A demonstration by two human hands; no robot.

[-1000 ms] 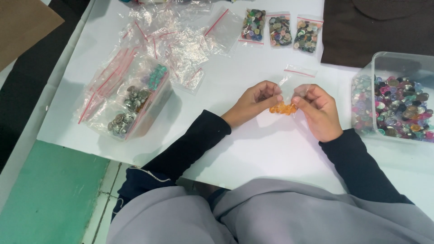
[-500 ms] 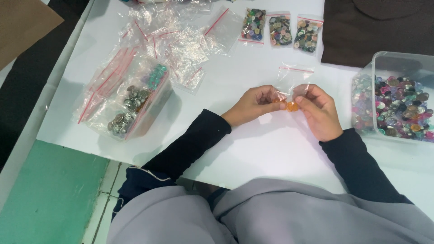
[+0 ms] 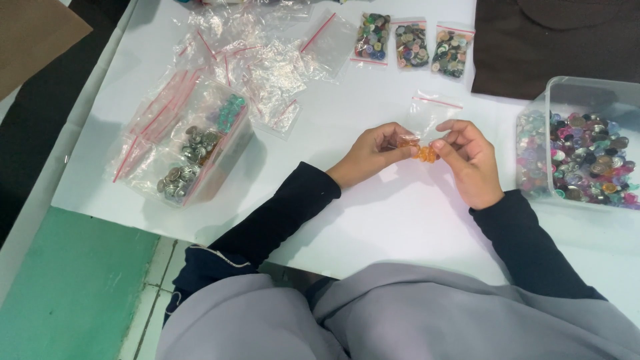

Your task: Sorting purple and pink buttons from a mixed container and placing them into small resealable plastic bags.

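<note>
I see my left hand (image 3: 370, 153) and right hand (image 3: 470, 163) both pinched shut on a small clear zip bag (image 3: 427, 123) with orange buttons (image 3: 421, 152), held just above the white counter (image 3: 400, 213), beside the clear plastic tub of mixed buttons (image 3: 587, 147).

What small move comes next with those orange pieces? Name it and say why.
Probably slip the orange pieces deeper into the small clear zip bag. Both the left hand and the right hand pinch them at the bag's lower edge above the white table, and the bag's red-striped end lies away from the hands, so they seem only partly inside.
</note>
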